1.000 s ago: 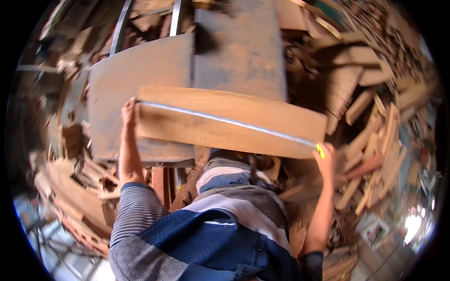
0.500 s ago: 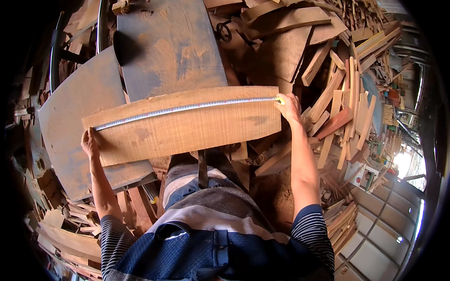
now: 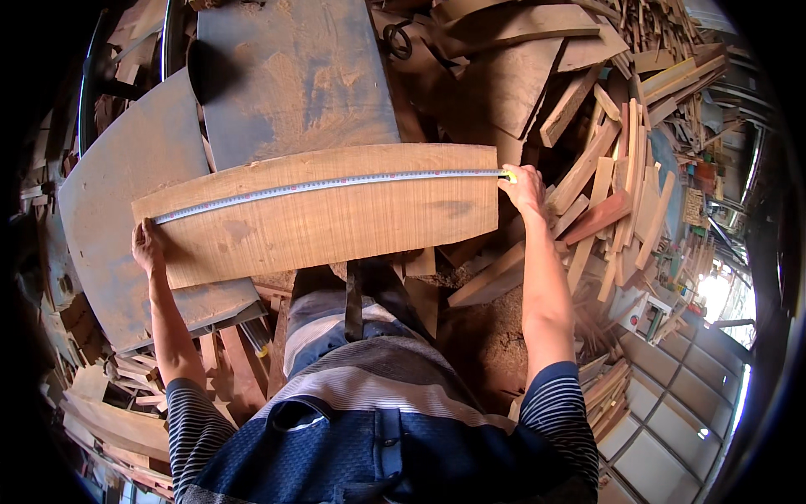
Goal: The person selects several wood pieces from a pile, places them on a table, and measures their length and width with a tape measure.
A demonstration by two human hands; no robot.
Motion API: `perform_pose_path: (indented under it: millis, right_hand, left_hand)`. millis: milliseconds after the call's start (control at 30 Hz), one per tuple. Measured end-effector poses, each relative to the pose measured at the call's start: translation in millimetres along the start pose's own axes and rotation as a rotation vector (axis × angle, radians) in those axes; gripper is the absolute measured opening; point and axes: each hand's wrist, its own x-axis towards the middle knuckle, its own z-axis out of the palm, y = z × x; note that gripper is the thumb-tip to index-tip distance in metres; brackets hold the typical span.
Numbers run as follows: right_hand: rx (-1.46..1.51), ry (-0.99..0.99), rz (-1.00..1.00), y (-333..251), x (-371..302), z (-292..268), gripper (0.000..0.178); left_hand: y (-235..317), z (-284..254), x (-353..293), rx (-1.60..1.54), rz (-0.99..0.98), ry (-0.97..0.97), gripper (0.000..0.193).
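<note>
A wide wooden board (image 3: 327, 218) with visible grain lies across the view, its left part over a dusty metal machine table. Along its upper half stretches the white blade (image 3: 336, 181) of a tape measure. At the board's left end my left hand (image 3: 147, 245) is closed, fingers pinching the blade's end against the edge. My right hand (image 3: 525, 190) is closed round the yellow tape measure case (image 3: 509, 176), just beyond the board's right end. Most of the case is hidden by the fingers.
Sawdust coats the grey metal machine table (image 3: 290, 84) and its side plate (image 3: 109, 193). Offcuts (image 3: 613, 193) pile up on the right, with large curved wooden pieces (image 3: 512, 76) at the far side. More boards (image 3: 117, 428) are stacked at lower left.
My right hand has drawn the tape measure case slightly right, from over the board's edge to just past it. The board and my left hand appear a little farther left and up.
</note>
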Motion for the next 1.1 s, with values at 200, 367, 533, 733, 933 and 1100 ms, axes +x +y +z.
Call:
perform_pose_path:
  millis: [200, 367, 533, 733, 933, 1100]
  right_hand:
    - [-0.014, 0.014, -0.021, -8.3, -1.2, 6.7, 0.048]
    - [-0.027, 0.025, -0.045, -10.3, -1.5, 8.4, 0.048]
    - [0.032, 0.123, -0.135, -12.6, 1.9, 12.7, 0.048]
    - [-0.022, 0.035, 0.070, -4.4, 9.6, 6.9, 0.050]
    - [-0.053, 0.008, 0.071, -8.4, 12.6, 7.2, 0.051]
    - [-0.073, 0.007, 0.085, -14.8, 11.7, 9.8, 0.050]
  left_hand:
    - [-1.0, 0.8, 1.0, 0.027, -0.084, 0.034, 0.038]
    - [0.2, 2.1, 1.8, 0.046, -0.158, 0.061, 0.041]
    - [-10.6, -3.1, 2.8, -0.065, -0.160, 0.133, 0.044]
    - [0.1, 2.1, 4.8, -0.019, -0.224, 0.159, 0.044]
    - [-24.9, -2.2, 18.8, -0.173, -0.266, 0.166, 0.041]
    - [-18.0, 2.0, 15.7, -0.170, -0.230, 0.176, 0.044]
